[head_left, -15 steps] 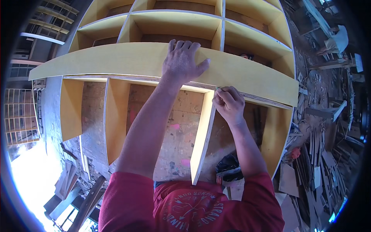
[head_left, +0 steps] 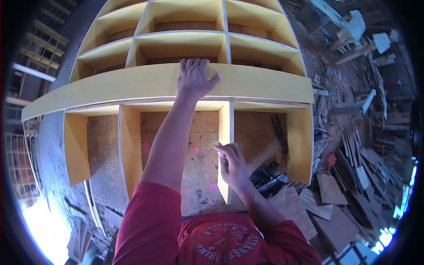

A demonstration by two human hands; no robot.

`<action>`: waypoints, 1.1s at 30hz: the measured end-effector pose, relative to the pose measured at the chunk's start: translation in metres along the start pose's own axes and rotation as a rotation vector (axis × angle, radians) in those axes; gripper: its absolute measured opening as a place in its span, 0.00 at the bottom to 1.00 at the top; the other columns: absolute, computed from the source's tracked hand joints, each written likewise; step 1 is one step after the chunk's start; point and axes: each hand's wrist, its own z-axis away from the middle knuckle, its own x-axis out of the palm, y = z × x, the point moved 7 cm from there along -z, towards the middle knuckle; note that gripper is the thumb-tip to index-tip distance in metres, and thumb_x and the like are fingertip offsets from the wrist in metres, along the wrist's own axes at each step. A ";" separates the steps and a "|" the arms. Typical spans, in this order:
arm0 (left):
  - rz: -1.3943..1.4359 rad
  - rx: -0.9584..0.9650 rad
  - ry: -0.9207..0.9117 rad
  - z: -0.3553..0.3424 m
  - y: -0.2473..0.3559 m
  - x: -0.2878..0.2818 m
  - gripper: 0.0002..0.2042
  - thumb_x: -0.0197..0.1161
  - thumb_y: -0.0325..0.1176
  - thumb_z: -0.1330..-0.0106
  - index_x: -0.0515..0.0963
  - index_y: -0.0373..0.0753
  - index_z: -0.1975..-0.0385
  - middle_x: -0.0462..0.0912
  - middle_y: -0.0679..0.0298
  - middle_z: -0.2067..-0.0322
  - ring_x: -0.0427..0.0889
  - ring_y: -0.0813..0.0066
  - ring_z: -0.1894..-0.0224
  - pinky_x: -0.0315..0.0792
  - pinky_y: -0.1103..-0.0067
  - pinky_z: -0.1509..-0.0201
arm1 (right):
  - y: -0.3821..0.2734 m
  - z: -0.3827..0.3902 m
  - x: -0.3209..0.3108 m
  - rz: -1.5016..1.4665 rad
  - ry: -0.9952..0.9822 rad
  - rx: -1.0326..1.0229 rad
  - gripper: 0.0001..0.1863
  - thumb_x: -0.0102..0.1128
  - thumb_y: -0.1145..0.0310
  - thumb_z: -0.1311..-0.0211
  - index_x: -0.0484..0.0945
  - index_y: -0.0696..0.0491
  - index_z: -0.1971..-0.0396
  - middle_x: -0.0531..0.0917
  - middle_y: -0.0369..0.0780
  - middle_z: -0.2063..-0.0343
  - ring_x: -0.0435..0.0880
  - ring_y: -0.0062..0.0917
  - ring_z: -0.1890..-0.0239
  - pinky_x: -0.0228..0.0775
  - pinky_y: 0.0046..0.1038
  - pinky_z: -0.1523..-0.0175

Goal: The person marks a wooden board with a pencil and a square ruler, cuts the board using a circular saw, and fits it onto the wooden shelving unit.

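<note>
My left hand (head_left: 196,79) lies spread on a long, pale yellow board (head_left: 260,81), its fingertips over the far edge. The board rests across the top of a plywood frame with upright yellow dividers (head_left: 130,148). Below the board, my right hand (head_left: 232,163) is beside the middle divider (head_left: 225,117), its thumb and forefinger pinched at a small thin object (head_left: 217,145), too small to name. Whether that hand touches the divider I cannot tell.
A yellow grid of open compartments (head_left: 185,44) stands beyond the board. Offcuts and sheets (head_left: 331,190) are piled on the right, with a person (head_left: 351,26) at the far right and a black bundle (head_left: 260,172) under the frame. Wooden racks (head_left: 42,44) stand at the left.
My right hand has moved down and toward me from the board's near edge, along the middle divider. My left hand stays on the board. The view has shifted.
</note>
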 end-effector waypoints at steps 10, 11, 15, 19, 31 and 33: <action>-0.009 0.128 0.235 0.007 -0.002 -0.002 0.33 0.62 0.56 0.29 0.72 0.37 0.32 0.77 0.52 0.34 0.66 0.53 0.24 0.49 0.54 0.15 | 0.005 0.017 0.031 0.234 -0.088 -0.038 0.13 0.62 0.73 0.29 0.79 0.51 0.47 0.82 0.43 0.61 0.85 0.41 0.59 0.82 0.41 0.56; 0.003 0.207 0.338 0.011 0.005 -0.009 0.27 0.65 0.49 0.31 0.74 0.38 0.39 0.79 0.53 0.41 0.72 0.52 0.30 0.59 0.53 0.21 | 0.006 0.017 0.031 0.238 -0.099 -0.023 0.12 0.62 0.72 0.29 0.80 0.51 0.48 0.82 0.43 0.61 0.85 0.41 0.58 0.82 0.41 0.55; -0.056 0.220 0.380 0.022 0.023 -0.020 0.11 0.66 0.39 0.34 0.75 0.41 0.59 0.79 0.56 0.57 0.79 0.54 0.48 0.71 0.54 0.41 | 0.003 0.020 0.026 0.261 -0.053 -0.063 0.10 0.61 0.72 0.29 0.81 0.52 0.51 0.82 0.43 0.62 0.86 0.41 0.57 0.82 0.41 0.54; -0.111 0.129 0.218 0.022 0.009 -0.008 0.12 0.63 0.39 0.31 0.77 0.39 0.55 0.81 0.56 0.51 0.80 0.57 0.45 0.74 0.56 0.42 | 0.003 0.020 0.032 0.209 -0.053 -0.061 0.08 0.62 0.72 0.31 0.81 0.53 0.54 0.83 0.44 0.63 0.86 0.42 0.57 0.81 0.43 0.53; 0.019 0.184 0.056 0.082 0.004 -0.016 0.24 0.63 0.42 0.26 0.76 0.39 0.33 0.76 0.52 0.30 0.71 0.52 0.26 0.62 0.60 0.18 | -0.006 0.019 0.021 0.149 0.000 -0.117 0.05 0.63 0.72 0.32 0.82 0.52 0.59 0.83 0.45 0.67 0.85 0.46 0.62 0.81 0.46 0.57; 0.022 0.207 0.078 0.090 0.004 -0.021 0.25 0.63 0.42 0.26 0.75 0.39 0.33 0.75 0.52 0.30 0.70 0.52 0.26 0.62 0.60 0.18 | -0.007 0.019 0.022 0.188 0.015 -0.133 0.05 0.63 0.71 0.32 0.82 0.52 0.59 0.82 0.46 0.67 0.86 0.47 0.62 0.81 0.47 0.58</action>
